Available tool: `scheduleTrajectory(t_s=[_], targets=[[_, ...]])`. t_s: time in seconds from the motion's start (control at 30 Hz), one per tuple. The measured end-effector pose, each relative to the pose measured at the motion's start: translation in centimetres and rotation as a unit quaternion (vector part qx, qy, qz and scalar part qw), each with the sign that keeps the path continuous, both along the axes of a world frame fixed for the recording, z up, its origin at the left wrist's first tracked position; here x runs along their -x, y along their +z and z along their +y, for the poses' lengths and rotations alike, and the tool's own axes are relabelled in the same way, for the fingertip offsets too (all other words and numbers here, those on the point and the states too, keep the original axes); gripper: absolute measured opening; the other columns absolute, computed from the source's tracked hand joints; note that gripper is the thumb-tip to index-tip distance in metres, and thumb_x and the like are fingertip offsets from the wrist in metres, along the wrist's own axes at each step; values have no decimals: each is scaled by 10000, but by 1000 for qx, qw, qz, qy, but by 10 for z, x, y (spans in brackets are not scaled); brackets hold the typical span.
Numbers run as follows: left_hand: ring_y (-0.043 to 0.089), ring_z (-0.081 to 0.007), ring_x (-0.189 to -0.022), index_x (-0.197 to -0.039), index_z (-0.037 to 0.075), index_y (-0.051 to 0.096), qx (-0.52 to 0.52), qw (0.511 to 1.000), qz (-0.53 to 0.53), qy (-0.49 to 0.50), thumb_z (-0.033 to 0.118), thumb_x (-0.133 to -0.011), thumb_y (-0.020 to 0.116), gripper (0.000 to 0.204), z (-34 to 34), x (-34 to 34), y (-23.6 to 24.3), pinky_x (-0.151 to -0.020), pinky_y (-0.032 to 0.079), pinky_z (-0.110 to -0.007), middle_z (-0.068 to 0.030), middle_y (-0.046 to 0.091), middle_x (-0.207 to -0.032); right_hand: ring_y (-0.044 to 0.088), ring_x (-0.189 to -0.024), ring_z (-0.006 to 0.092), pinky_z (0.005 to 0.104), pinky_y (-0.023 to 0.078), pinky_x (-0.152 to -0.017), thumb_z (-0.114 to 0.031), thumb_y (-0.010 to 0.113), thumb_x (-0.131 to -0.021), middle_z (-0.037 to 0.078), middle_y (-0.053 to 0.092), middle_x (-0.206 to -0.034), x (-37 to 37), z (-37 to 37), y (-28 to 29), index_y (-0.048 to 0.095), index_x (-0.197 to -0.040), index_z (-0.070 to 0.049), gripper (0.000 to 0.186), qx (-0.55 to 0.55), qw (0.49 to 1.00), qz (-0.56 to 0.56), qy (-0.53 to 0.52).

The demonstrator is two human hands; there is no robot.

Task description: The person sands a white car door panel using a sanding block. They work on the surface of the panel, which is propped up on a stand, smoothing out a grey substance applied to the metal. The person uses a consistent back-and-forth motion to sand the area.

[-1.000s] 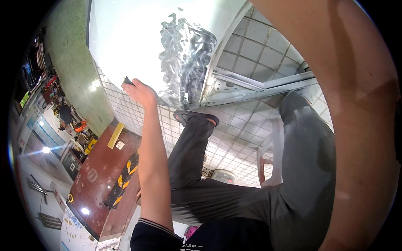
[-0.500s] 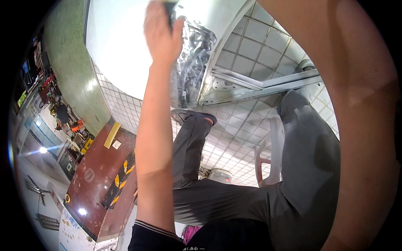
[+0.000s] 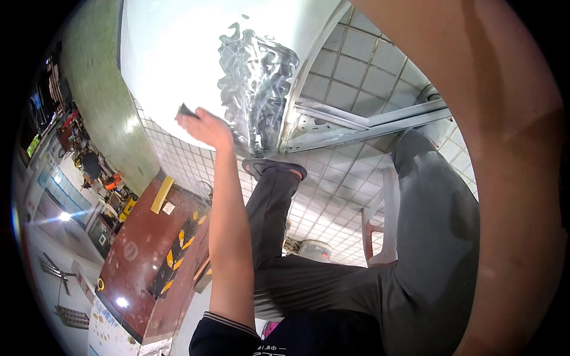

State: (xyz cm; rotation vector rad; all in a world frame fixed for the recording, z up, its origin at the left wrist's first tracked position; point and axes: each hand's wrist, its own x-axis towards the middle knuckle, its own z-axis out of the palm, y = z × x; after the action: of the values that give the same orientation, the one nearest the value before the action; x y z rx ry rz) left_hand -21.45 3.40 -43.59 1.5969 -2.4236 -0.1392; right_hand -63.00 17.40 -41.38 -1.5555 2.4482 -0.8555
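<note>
My left hand [image 3: 206, 128] is at the lower left part of a large white, smoothly curved panel [image 3: 160, 65]. Between its fingers and thumb is a small dark flat piece [image 3: 187, 111], its far edge poking out past the fingers; what it is made of I cannot make out. To the right of the hand, a bare patch [image 3: 255, 83] on the panel shines grey and rippled, as if wet. My right arm reaches up along the right side, and its hand lies beyond the upper edge, out of sight.
Pale metal rails [image 3: 362, 124] join the panel's right edge above a white tiled floor [image 3: 344, 172]. Between my legs stand a white stool-like seat [image 3: 389, 219] and a round container [image 3: 314, 249]. A red-brown surface [image 3: 133, 249] with black-yellow stripes lies left, beside a green floor [image 3: 95, 89].
My left hand has swept down and left from the panel's top with the dark piece, uncovering the shiny patch. My right arm stays nearly where it was.
</note>
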Motion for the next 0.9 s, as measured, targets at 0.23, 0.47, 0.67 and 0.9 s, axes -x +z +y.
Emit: scheduleTrajectory(t_s=[0.23, 0.47, 0.67, 0.9], targets=[[162, -424, -1592, -1603, -104, 249, 0, 932, 39, -359, 417, -1067, 473, 781, 64, 181, 5, -1301, 93, -486, -299, 209, -1695, 672, -1198, 355, 495, 358, -1206, -606, 365, -1053, 195, 743, -1206, 0, 3, 7, 745, -1241, -75, 680, -12, 1000, -8, -2], [217, -449, -1572, -1609, -81, 268, -23, 884, 1, -467, 434, -1055, 497, 790, 67, 167, 18, -1281, 144, -530, -307, 257, -1676, 659, -1218, 356, 497, 345, -1214, -600, 360, -1056, 188, 740, -1221, 3, 2, -7, 745, -1238, -73, 678, -1, 1000, 12, -4], [139, -453, -1593, -1632, -68, 200, -7, 945, -19, -325, 434, -1071, 434, 788, 54, 6, 0, -1289, 106, -545, -296, 176, -1706, 616, -1279, 361, 497, 324, -1225, -577, 363, -1063, 195, 719, -1270, 0, -1, -12, 740, -1235, -44, 675, 25, 1000, 3, -10], [130, -522, -1570, -1602, -122, 196, -46, 947, -64, -312, 364, -1065, 473, 775, 93, -73, 2, -1274, 105, -594, -366, 161, -1675, 620, -1268, 368, 501, 330, -1220, -569, 378, -1063, 197, 724, -1250, 2, 2, -5, 743, -1230, -49, 657, 8, 1000, -7, 7]])
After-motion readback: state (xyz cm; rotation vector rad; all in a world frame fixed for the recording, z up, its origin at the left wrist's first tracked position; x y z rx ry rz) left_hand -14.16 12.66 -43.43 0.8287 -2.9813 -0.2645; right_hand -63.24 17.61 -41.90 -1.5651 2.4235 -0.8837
